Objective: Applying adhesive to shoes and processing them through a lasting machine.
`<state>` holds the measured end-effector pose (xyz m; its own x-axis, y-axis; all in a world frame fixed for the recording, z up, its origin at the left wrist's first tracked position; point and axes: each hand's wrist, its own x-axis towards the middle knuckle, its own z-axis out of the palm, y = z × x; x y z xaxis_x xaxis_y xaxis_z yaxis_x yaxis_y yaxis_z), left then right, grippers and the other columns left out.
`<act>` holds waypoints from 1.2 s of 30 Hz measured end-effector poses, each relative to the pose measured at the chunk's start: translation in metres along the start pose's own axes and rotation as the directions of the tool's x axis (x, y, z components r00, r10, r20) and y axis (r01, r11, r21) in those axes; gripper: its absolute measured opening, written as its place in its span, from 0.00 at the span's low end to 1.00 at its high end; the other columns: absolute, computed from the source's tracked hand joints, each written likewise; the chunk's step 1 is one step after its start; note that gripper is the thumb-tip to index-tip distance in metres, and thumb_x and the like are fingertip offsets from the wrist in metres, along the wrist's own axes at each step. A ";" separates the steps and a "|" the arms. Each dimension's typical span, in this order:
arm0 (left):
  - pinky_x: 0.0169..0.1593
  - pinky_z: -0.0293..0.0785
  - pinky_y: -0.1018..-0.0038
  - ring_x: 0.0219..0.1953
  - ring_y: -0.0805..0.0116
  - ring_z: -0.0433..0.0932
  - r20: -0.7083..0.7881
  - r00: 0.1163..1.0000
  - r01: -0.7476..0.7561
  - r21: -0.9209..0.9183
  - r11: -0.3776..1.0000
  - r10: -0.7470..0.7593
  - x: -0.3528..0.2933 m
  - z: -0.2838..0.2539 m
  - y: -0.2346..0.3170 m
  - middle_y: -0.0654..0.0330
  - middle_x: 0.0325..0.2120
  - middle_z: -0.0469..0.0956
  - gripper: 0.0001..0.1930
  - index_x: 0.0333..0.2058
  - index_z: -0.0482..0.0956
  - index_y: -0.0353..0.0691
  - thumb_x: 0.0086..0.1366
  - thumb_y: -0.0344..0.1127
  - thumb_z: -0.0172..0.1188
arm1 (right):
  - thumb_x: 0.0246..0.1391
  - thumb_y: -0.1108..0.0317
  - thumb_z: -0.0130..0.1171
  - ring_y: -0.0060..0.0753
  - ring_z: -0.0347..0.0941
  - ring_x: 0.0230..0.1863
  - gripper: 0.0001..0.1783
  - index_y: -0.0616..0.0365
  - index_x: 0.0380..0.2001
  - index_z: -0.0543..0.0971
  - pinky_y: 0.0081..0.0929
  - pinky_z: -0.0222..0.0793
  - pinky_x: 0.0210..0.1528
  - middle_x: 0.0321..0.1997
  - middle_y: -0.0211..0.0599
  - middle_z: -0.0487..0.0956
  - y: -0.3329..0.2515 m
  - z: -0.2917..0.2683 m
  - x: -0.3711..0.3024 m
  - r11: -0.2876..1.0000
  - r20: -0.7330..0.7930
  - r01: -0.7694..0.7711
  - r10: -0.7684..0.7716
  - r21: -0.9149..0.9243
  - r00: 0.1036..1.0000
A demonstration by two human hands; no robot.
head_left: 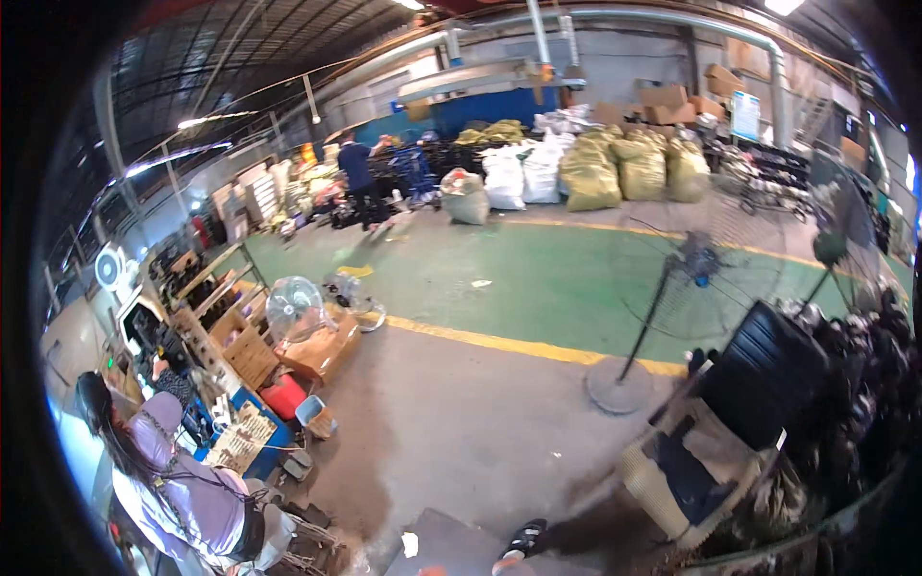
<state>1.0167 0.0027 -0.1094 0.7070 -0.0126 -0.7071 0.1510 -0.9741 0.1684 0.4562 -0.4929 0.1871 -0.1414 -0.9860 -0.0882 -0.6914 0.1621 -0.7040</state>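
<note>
Neither of my hands shows in the head view. At the lower edge a foot in a dark shoe (pixel 525 538) rests on the grey floor, beside a dark flat panel (pixel 451 547). To the right stands a chair with a black backrest (pixel 773 355) and a tan seat (pixel 715 437), with dark cloth lying on it. Beyond it is a pedestal fan (pixel 699 264) on a round base. At the left a seated person in a lilac top (pixel 197 499) reaches toward a machine on a blue workbench (pixel 269 463).
Beside the bench are a red bin (pixel 283 395), a light-blue bin (pixel 310 411) and a cardboard box (pixel 331 348) near small fans. Dark parts (pixel 864 384) heap up behind the chair. Past the green aisle (pixel 480 278) stand yellow sacks (pixel 591 173), white sacks (pixel 504 178) and another person (pixel 357 173).
</note>
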 end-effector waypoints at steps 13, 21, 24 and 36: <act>0.42 0.78 0.52 0.44 0.44 0.82 -0.353 0.801 -0.581 -0.261 0.771 0.484 0.366 -0.239 0.113 0.43 0.44 0.81 0.21 0.55 0.78 0.36 0.69 0.41 0.53 | 0.65 0.69 0.56 0.28 0.74 0.43 0.23 0.61 0.62 0.71 0.27 0.74 0.42 0.46 0.37 0.79 -0.215 0.416 -0.034 0.972 0.713 -0.207 0.069 0.109 0.698; 0.51 0.76 0.60 0.50 0.48 0.79 0.003 0.450 -0.884 -0.138 0.446 0.893 0.413 -0.441 0.508 0.49 0.47 0.81 0.16 0.49 0.79 0.42 0.70 0.42 0.53 | 0.66 0.64 0.57 0.23 0.68 0.27 0.13 0.61 0.45 0.81 0.21 0.63 0.28 0.29 0.24 0.76 -0.269 0.702 -0.033 0.984 0.800 -0.160 0.159 -0.079 0.578; 0.50 0.77 0.58 0.42 0.50 0.81 -0.050 0.324 -0.945 0.030 0.326 0.945 0.499 -0.479 0.498 0.50 0.38 0.82 0.17 0.48 0.79 0.39 0.69 0.45 0.54 | 0.66 0.63 0.58 0.24 0.68 0.28 0.12 0.61 0.44 0.81 0.21 0.64 0.29 0.30 0.25 0.77 -0.382 0.821 0.016 0.989 0.837 -0.125 0.136 -0.082 0.530; 0.55 0.73 0.59 0.53 0.52 0.76 0.079 0.953 0.300 -0.392 0.870 -0.293 0.744 -0.613 0.429 0.50 0.50 0.79 0.19 0.57 0.73 0.42 0.71 0.42 0.51 | 0.65 0.60 0.62 0.21 0.73 0.35 0.20 0.65 0.51 0.81 0.23 0.73 0.39 0.40 0.30 0.81 -0.979 1.184 0.201 0.791 0.725 -0.098 -0.493 0.603 0.482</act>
<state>2.0313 -0.2860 -0.1426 0.5751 0.2553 -0.7772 0.6143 -0.7622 0.2041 1.9436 -0.8956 0.0242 0.7861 -0.5827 -0.2060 -0.1058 0.2014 -0.9738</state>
